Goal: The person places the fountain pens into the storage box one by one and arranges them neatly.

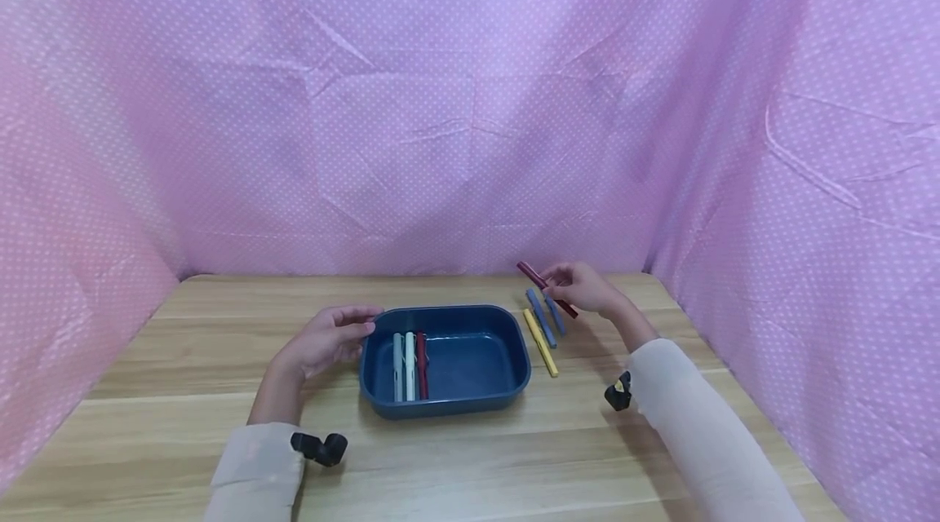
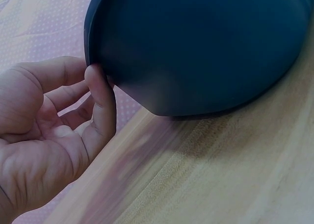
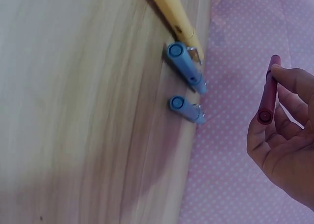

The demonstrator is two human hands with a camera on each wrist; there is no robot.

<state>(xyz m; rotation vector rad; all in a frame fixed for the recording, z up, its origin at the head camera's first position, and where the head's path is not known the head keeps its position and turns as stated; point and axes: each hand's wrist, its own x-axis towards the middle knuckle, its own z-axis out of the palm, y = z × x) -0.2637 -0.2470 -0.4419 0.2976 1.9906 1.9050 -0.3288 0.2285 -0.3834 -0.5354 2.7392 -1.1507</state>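
My left hand [image 1: 332,340] pinches the back left rim of a dark blue tray [image 1: 477,406], thumb on one side and fingers on the other, as the left wrist view also shows. Inside the tray, at its left end, a grey-green pen [image 1: 398,367], a pale green pen [image 1: 410,367] and a dark red pen [image 1: 422,367] lie side by side. My right hand [image 1: 580,287] holds another dark red pen [image 3: 269,94] between thumb and fingers, raised over two blue pens [image 3: 184,69]. Beside the blue pens a yellow pen [image 1: 540,342] lies on the table.
The wooden table [image 1: 441,465] ends at the back against a pink dotted cloth [image 1: 411,139], which also hangs at both sides. Black camera mounts sit on both wrists, the left one [image 1: 320,449] close to the table's surface.
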